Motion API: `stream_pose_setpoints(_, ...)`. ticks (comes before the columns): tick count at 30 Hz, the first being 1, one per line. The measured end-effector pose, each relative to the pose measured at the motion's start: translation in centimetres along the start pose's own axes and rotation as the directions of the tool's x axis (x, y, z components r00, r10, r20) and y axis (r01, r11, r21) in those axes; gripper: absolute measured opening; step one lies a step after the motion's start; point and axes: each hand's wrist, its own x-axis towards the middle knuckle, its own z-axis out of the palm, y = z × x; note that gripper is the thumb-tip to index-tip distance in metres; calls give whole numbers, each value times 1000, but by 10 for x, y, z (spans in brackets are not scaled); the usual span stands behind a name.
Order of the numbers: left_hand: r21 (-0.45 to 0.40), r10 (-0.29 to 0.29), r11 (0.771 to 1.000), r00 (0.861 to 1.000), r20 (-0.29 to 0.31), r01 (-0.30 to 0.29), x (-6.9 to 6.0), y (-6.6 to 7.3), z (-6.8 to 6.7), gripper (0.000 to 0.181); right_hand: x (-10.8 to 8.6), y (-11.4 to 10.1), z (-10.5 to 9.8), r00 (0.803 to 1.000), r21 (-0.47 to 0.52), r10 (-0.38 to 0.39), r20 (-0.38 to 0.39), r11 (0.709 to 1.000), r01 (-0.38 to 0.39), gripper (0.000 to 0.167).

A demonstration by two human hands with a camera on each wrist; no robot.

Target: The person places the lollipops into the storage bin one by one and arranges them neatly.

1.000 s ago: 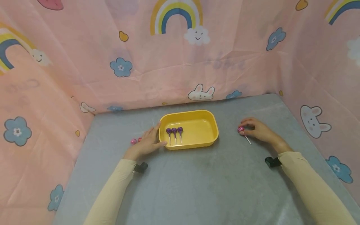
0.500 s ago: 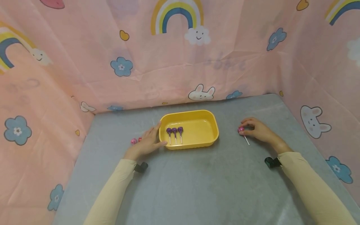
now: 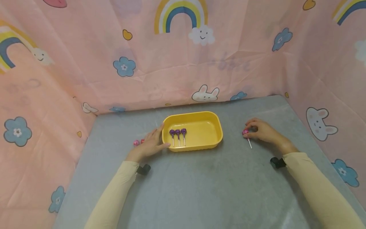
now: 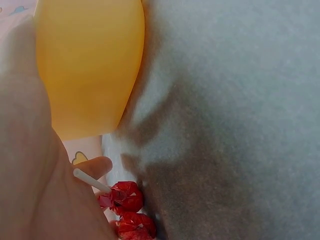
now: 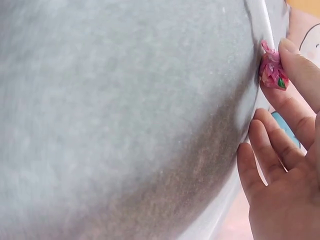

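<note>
My right hand [image 3: 263, 131] pinches a pink-wrapped lollipop [image 3: 245, 132] between thumb and index finger at the right of the table. Its white stick points toward the near edge; the other fingers spread loosely. The same lollipop [image 5: 274, 70] shows at the fingertips in the right wrist view. My left hand [image 3: 148, 144] rests along the left end of a yellow tray [image 3: 206, 147], fingers extended, thumb by its near corner. Inside the tray, three purple lollipops [image 3: 178, 132] lie side by side at the left, sticks toward me.
Left of my left hand lie a pink lollipop [image 3: 136, 143] and red ones, partly hidden by the hand. Two red lollipops [image 4: 127, 197] show in the left wrist view. A grey tabletop [image 3: 194, 187] carries everything, with patterned pink cloth [image 3: 228, 73] around it.
The pink lollipop's stick has swung left at its near end and now points more nearly toward me. The left hand and the tray have not visibly moved.
</note>
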Motion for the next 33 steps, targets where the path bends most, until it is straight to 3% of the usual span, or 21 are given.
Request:
stream_pose_setpoints(6,7,-1,1000,1000,2,1,0,2,-1,100,2,0,-3,999,-33,-20,-27,999,19,32)
stream_pose_setpoints(23,13,-1,1000,1000,4,1,0,2,-1,100,7,-12,-11,998,-39,46,-34,998,-47,41)
stream_pose_setpoints(33,9,-5,1000,1000,9,5,-2,4,-3,101,14,-35,-21,999,-44,-18,-40,999,16,40)
